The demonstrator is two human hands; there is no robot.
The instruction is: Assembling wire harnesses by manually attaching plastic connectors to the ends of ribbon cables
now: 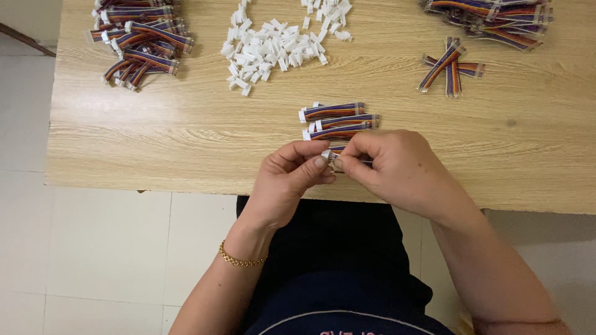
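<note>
Together, both hands (347,164) pinch the ribbon cable (338,151).

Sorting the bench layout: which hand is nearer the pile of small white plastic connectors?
Left. The left hand lies below the pile of small white plastic connectors; the right hand sits farther right.

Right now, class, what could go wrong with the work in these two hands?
1. The left hand and right hand pinch a white plug and striped cable near the table edge; either might drop.
2. A wrist could scatter the finished cables just behind.
</note>
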